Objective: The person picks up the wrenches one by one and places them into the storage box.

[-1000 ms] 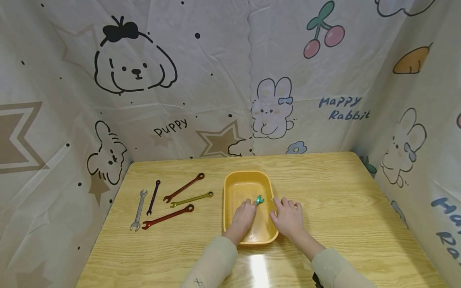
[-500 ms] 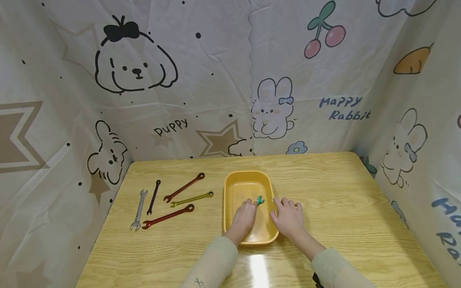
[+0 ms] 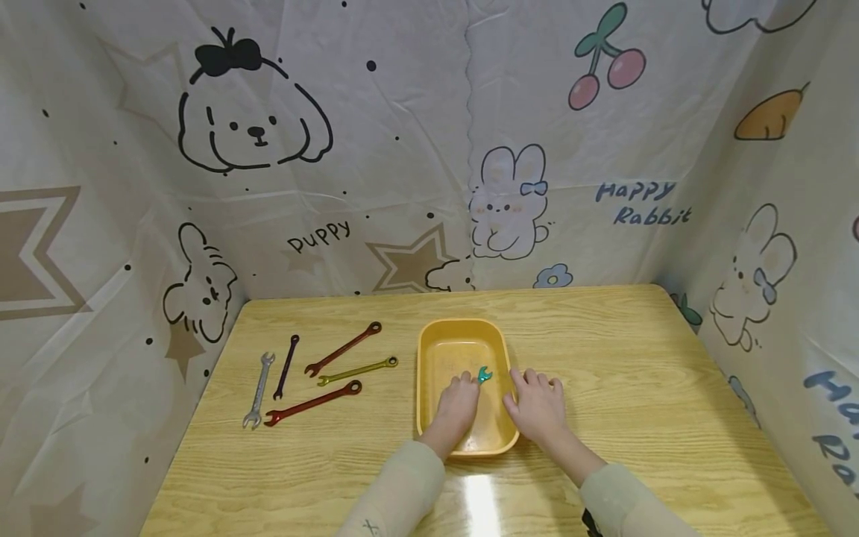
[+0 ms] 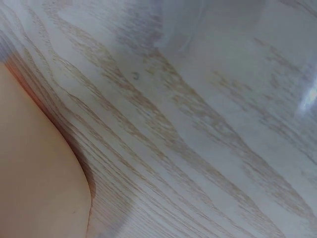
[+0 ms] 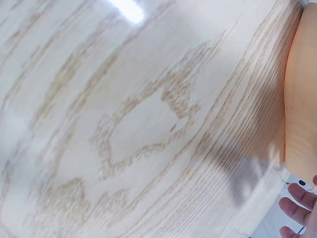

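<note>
In the head view a yellow plastic tray [image 3: 420, 373] stands near the middle of the table. Reaching into it, my left hand [image 3: 456, 409] grips a small green wrench [image 3: 485, 375]; only the wrench's forked end shows past the fingers. My right hand [image 3: 540, 406] lies at the tray's right side, fingers spread and relaxed, with thumb and index finger touching the rim. Some of its fingers [image 5: 296, 210] show at the lower right of the right wrist view. The left wrist view shows mostly table, with no fingers visible.
Left of the tray lie a silver wrench [image 3: 259, 391], a dark purple wrench [image 3: 286, 367], a reddish-brown wrench [image 3: 344, 350], a yellow-green wrench [image 3: 358, 371] and a red wrench [image 3: 313, 403]. Patterned cloth [image 3: 403, 171] hangs behind and beside the wooden table [image 3: 617, 358].
</note>
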`<state>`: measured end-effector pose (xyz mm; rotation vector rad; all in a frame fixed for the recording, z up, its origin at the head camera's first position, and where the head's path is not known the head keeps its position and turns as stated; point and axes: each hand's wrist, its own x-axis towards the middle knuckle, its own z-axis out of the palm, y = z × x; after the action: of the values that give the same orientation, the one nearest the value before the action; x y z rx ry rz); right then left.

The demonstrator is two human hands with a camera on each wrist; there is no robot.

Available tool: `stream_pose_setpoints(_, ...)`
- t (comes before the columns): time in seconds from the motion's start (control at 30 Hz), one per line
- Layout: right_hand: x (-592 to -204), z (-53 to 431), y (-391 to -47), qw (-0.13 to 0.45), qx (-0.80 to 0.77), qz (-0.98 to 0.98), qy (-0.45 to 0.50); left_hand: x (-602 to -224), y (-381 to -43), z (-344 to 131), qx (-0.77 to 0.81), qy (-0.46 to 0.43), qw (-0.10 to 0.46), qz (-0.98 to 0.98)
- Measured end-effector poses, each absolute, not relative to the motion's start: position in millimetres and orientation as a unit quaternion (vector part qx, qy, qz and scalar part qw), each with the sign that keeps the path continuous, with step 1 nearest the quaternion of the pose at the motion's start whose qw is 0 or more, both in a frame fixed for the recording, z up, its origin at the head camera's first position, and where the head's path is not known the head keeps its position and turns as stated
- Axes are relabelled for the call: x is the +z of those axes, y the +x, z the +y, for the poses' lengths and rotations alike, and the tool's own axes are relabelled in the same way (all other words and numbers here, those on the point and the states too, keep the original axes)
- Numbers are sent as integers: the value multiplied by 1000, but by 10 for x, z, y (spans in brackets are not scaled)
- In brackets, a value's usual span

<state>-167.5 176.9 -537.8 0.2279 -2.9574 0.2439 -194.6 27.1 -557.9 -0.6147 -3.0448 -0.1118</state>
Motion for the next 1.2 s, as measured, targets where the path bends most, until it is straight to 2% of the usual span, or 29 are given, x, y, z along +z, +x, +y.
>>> stream_pose_setpoints(0.73, -5389, 1772, -1669, 88, 83, -989, 81, -5498, -1932, 230, -78, -183, 7, -980)
stream_pose_setpoints(1.2, -5390, 1767, -1669, 94, 88, -989, 79, -5432, -1901, 166, -73, -219, 36, -972)
